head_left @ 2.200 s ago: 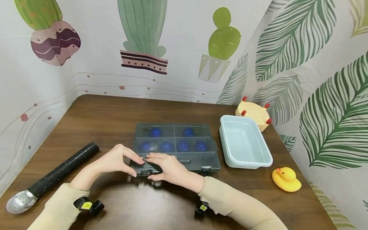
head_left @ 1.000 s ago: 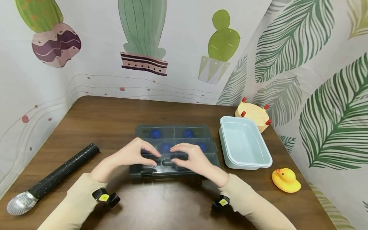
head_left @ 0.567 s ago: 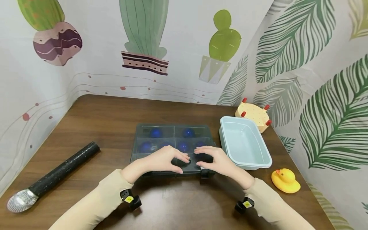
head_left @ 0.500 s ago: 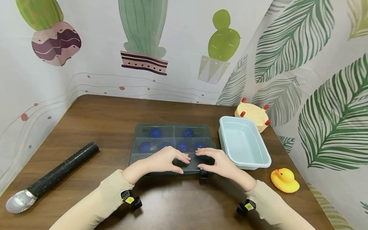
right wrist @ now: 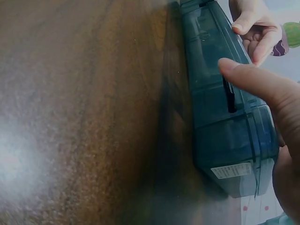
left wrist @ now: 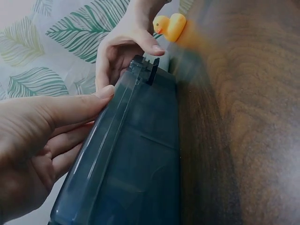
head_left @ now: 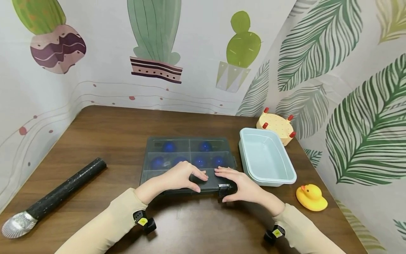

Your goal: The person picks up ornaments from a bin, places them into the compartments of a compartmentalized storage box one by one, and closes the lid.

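Note:
A dark translucent compartment box (head_left: 152, 174) lies with its lid down on the table, several blue balls (head_left: 200, 162) showing through it. My left hand (head_left: 180, 176) rests at the middle of the front edge, thumb along the lid's rim in the left wrist view and fingers bent above the lid. At the right front corner, my right hand (head_left: 244, 186) spans the black latch (head_left: 223, 189), fingertips on the lid and thumb lower, in front. The latch stands out from the front wall in the right wrist view, with my right thumb (right wrist: 253, 77) right beside its upper end.
Right of the box stands a light blue tub (head_left: 266, 155), with a yellow rubber duck (head_left: 312, 197) nearer me. Behind the tub is a cream piece with red pegs (head_left: 275, 126). A black microphone with a silver head (head_left: 54, 197) lies at the left.
Both hands have moved right along the box's front edge from its left latch. Lately the left hand stays put, while the right thumb has dropped in front of the right latch.

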Demonstrator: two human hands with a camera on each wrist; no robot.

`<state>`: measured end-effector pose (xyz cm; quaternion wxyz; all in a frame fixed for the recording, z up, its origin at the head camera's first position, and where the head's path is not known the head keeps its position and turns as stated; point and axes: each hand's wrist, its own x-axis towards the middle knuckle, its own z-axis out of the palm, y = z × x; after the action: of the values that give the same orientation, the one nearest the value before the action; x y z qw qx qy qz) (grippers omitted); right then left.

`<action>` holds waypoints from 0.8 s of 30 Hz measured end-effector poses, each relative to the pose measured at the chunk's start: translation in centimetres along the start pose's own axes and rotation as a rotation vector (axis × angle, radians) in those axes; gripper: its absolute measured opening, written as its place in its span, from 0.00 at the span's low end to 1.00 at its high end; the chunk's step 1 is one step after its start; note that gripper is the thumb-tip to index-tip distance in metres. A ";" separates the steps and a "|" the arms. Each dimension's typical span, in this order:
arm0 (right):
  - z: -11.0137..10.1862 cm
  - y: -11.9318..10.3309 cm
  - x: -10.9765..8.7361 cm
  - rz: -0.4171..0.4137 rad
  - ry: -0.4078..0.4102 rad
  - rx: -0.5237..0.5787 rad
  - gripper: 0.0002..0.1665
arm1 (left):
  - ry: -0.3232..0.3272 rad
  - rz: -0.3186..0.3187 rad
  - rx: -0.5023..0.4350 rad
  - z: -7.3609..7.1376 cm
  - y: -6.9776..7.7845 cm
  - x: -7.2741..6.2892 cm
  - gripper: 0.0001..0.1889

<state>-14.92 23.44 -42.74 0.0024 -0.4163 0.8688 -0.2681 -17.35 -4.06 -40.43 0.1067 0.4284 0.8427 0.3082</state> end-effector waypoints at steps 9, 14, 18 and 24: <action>0.3 -0.2 0.0 0.026 -0.037 -0.046 0.54 | -0.004 -0.003 -0.013 0.1 -0.1 0.0 0.20; 0.4 -0.3 0.0 0.036 -0.044 -0.035 0.53 | 0.009 0.000 0.002 0.2 -0.3 -0.1 0.20; 0.6 -0.1 0.0 0.026 -0.039 -0.033 0.53 | 0.017 -0.002 0.009 0.5 -0.3 -0.2 0.19; 0.6 0.2 -0.1 0.009 -0.020 -0.033 0.52 | 0.033 0.004 -0.001 0.5 -0.3 -0.2 0.20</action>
<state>-14.83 23.33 -43.39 0.0054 -0.4150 0.8749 -0.2496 -17.19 -4.09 -41.02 0.0924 0.4247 0.8433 0.3161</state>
